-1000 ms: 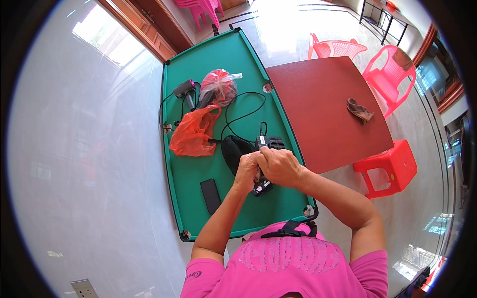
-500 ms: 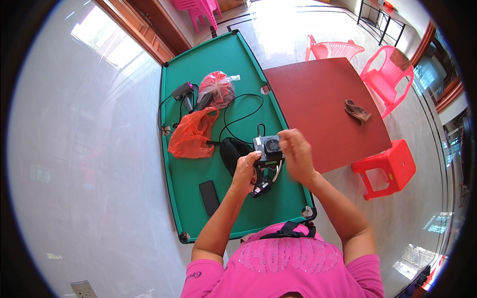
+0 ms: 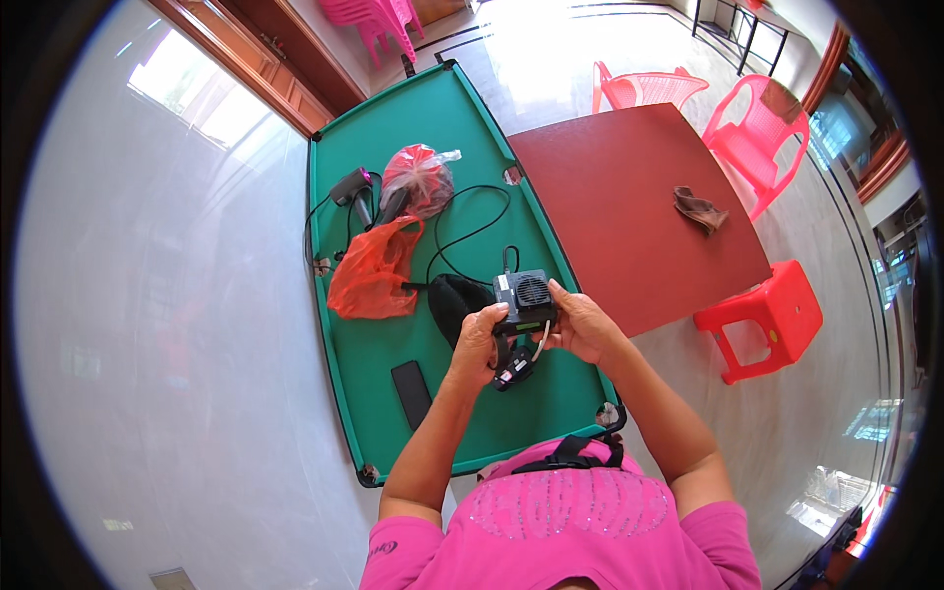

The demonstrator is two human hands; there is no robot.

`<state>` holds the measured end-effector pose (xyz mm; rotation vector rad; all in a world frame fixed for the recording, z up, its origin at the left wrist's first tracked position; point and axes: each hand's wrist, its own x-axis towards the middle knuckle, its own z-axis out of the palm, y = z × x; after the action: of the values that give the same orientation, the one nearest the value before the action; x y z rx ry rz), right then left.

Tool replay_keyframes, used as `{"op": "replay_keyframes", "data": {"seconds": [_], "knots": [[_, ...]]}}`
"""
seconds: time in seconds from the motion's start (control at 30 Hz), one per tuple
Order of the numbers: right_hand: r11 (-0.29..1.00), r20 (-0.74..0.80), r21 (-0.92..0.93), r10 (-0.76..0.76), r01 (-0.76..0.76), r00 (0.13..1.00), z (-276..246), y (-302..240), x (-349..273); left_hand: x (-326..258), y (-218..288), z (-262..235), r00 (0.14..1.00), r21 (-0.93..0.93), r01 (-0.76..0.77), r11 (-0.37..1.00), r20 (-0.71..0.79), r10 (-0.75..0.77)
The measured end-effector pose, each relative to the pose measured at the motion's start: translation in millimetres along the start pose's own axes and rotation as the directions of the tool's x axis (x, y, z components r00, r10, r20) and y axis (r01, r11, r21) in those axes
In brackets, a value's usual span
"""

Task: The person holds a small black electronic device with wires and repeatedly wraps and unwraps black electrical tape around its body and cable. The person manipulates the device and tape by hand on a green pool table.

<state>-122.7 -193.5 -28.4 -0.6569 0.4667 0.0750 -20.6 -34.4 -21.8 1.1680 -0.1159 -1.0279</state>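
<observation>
Between my hands is a small dark box-shaped device with a round fan grille (image 3: 532, 290) on top. My left hand (image 3: 478, 342) grips its left side, thumb on the upper edge. On the right side, my right hand (image 3: 582, 324) is closed round it, thumb near the grille. Cables and a small black part (image 3: 515, 370) hang below the device, partly hidden by my fingers. A black padded item (image 3: 454, 305) lies just beyond my left hand. Left of my forearm a black flat rectangular object (image 3: 412, 393) rests on the green pool table (image 3: 472, 433).
A red plastic bag (image 3: 369, 275), a hair dryer (image 3: 351, 187), a clear bag with red contents (image 3: 418, 177) and a black cable (image 3: 472, 192) lie on the pool table. A red-brown table (image 3: 629, 216) adjoins it, holding a brown cloth (image 3: 699, 209). A red stool (image 3: 767, 320) and pink chairs (image 3: 757, 133) stand to the right.
My right hand, raised and blurred beside the device before, has come down and closed on its right side. My left hand keeps its hold. The whole view has shifted slightly.
</observation>
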Motion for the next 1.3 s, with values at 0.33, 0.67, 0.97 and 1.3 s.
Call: {"op": "replay_keyframes", "data": {"seconds": [0.33,0.67,0.97,1.3], "knots": [[0.983,0.11,0.083,-0.174,0.166,0.978,-3,16,9,-3,6,3,0.998,-0.053,0.027,0.998,-0.055,-0.03],[0.985,0.204,0.145,-0.12,0.091,0.972,-5,17,6,-6,11,3,0.999,-0.054,0.03,0.998,-0.03,-0.032],[0.994,0.197,0.043,-0.109,0.102,0.974,-4,14,9,-6,7,-5,1.0,-0.004,0.013,1.0,0.002,-0.013],[0.982,0.004,0.186,-0.016,0.014,1.0,5,14,16,-25,17,-29,0.998,0.032,-0.032,0.999,-0.047,0.033]]}}
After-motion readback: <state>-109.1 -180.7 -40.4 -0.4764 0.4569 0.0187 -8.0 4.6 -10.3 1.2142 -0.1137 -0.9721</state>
